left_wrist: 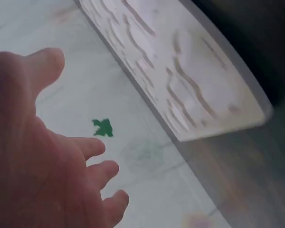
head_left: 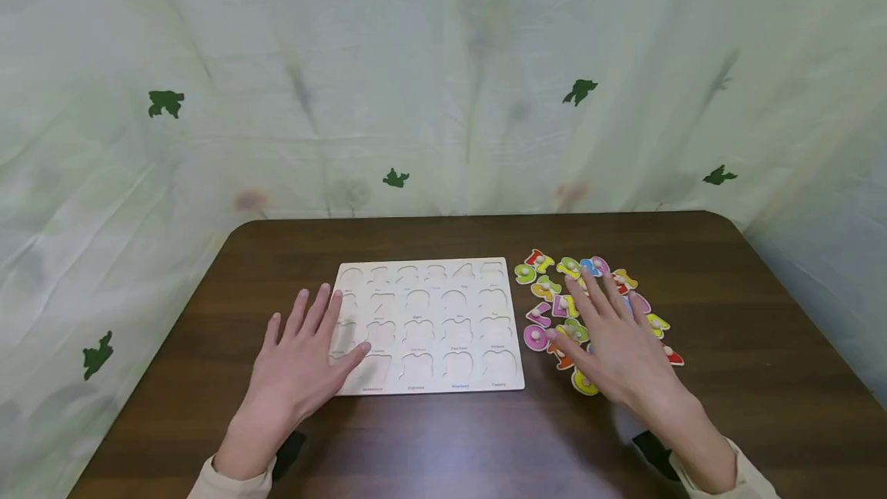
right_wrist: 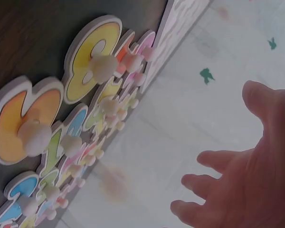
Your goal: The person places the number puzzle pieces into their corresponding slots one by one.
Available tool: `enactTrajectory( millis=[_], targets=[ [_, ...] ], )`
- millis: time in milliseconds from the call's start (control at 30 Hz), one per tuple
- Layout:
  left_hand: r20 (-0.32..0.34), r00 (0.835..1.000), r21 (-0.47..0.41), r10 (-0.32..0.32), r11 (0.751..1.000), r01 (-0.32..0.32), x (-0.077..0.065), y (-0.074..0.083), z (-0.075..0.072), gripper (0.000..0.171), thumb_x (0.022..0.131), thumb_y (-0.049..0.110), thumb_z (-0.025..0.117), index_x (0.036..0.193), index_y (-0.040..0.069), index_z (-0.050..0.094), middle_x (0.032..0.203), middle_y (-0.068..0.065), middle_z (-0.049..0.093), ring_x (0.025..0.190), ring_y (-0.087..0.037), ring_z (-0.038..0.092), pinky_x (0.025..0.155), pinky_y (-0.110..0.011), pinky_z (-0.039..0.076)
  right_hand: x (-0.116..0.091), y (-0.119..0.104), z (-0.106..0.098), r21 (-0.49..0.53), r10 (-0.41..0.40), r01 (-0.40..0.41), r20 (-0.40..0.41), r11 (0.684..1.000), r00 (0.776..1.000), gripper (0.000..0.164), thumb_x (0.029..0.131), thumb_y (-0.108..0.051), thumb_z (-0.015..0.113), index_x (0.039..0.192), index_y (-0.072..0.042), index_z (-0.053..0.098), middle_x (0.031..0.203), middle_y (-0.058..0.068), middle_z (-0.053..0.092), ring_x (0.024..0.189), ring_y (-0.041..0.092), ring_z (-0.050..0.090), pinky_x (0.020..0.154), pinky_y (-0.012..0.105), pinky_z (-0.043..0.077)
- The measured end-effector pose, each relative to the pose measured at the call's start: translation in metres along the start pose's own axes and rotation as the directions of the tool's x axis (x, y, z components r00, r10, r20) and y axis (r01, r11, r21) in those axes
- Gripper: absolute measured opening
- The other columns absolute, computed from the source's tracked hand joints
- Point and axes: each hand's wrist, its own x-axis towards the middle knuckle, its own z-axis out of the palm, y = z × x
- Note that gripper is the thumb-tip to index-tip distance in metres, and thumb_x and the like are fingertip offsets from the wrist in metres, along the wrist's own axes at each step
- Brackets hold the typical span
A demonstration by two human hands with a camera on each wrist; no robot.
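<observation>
The number-puzzle board [head_left: 440, 337] lies just right of the left hand [head_left: 301, 360]; knobbed number pieces [head_left: 564, 305] lie beneath and around the right hand [head_left: 620, 349], on the table [head_left: 734, 314].

This looks like a curtained-off nook, though whether in a home or a studio cannot be told: pale grey-green, creased fabric sheeting [head_left: 416, 60], printed with dark green leaf shapes [head_left: 166, 103] (and faint reddish smudges [head_left: 251, 200]), hangs behind and beside a dark brown, wood-grained counter [head_left: 721, 291] with rounded far corners.
</observation>
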Motion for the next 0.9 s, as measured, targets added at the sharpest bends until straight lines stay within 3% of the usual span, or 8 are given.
enactTrajectory(
  millis=[167,267,333,467,733,900],
  targets=[
    [0.062,0.997,-0.033,-0.034,0.999,0.036,-0.009,-0.017,-0.002,0.098,0.091,0.077,0.035,0.158,0.008,0.017,0.164,-0.014,0.009,0.149,-0.038,0.002,0.112,-0.065,0.004,0.000,0.006,-0.004,0.022,0.019,-0.019,0.021,1.000,1.000,0.087,0.095,-0.068,0.040,0.158,-0.010,0.022,0.163,0.013,0.012,0.149,0.035,0.000,0.115,0.060,0.001],
    [0.093,0.994,-0.046,-0.053,0.997,0.058,-0.013,-0.024,-0.001,0.100,0.089,0.078,0.037,0.157,0.007,0.019,0.163,-0.015,0.013,0.148,-0.041,0.007,0.111,-0.067,0.008,-0.002,0.011,-0.006,0.033,0.022,-0.022,0.018,0.999,1.000,0.087,0.096,-0.068,0.039,0.158,-0.010,0.021,0.165,0.009,0.005,0.149,0.037,0.002,0.116,0.057,-0.002],
    [0.105,0.993,-0.051,-0.056,0.997,0.062,-0.015,-0.027,0.001,0.101,0.088,0.078,0.040,0.157,0.007,0.022,0.162,-0.015,0.017,0.147,-0.042,0.011,0.109,-0.068,0.010,-0.003,0.015,-0.007,0.038,0.022,-0.023,0.015,0.999,1.000,0.085,0.096,-0.066,0.040,0.158,-0.010,0.020,0.165,0.006,0.001,0.149,0.037,0.001,0.116,0.058,-0.001],
    [0.143,0.988,-0.075,-0.064,0.994,0.075,-0.016,-0.030,0.007,0.102,0.085,0.079,0.043,0.157,0.009,0.025,0.161,-0.015,0.021,0.145,-0.043,0.016,0.106,-0.072,0.012,-0.005,0.022,-0.010,0.053,0.040,-0.041,0.027,0.998,0.999,0.085,0.097,-0.064,0.041,0.158,-0.011,0.017,0.164,0.011,0.006,0.148,0.038,-0.001,0.115,0.062,0.000],
    [0.252,0.965,-0.130,-0.079,0.985,0.115,-0.014,-0.035,0.017,0.109,0.079,0.082,0.051,0.157,0.011,0.024,0.161,-0.016,0.019,0.144,-0.046,0.016,0.097,-0.081,0.014,-0.007,0.030,-0.016,0.094,0.059,-0.063,0.046,0.994,0.997,0.082,0.098,-0.062,0.042,0.160,-0.023,0.003,0.163,0.017,0.010,0.148,0.038,-0.003,0.114,0.062,-0.003],
    [0.269,0.961,-0.139,-0.072,0.984,0.112,-0.015,-0.039,0.022,0.111,0.077,0.082,0.054,0.157,0.012,0.024,0.161,-0.016,0.020,0.143,-0.047,0.017,0.095,-0.082,0.016,-0.006,0.034,-0.020,0.112,0.072,-0.078,0.056,0.991,0.996,0.079,0.099,-0.060,0.041,0.159,-0.027,0.001,0.162,0.021,0.008,0.147,0.043,-0.002,0.112,0.066,-0.002]
  ],
)
